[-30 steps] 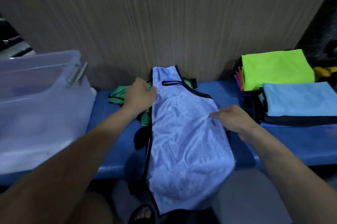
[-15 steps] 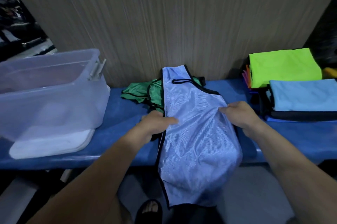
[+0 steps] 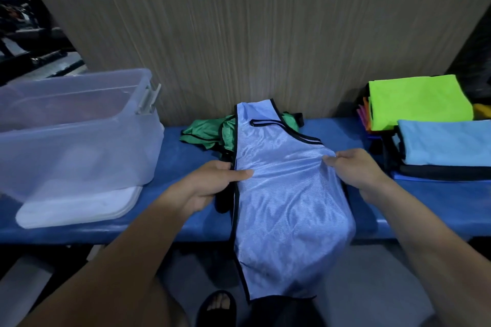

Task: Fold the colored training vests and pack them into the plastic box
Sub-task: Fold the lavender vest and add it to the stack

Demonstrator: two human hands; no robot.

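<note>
Blue vest (image 3: 287,193) lies on counter (image 3: 186,215), long axis twelve-to-six, hem overhanging. Left hand (image 3: 210,185) pinches its nine-o'clock edge; right hand (image 3: 356,169) pinches three-o'clock edge. Both equally near.

A light blue mesh vest (image 3: 287,193) with black trim lies lengthwise across the blue bench (image 3: 186,156), its neck end against the wall and its lower end hanging over the front edge. Under its upper left side lies a crumpled green vest (image 3: 210,132). At the right sit folded vests, a lime green one (image 3: 419,100) and a sky blue one (image 3: 446,140). The translucent plastic box (image 3: 74,135) stands at the bench's left.
</note>
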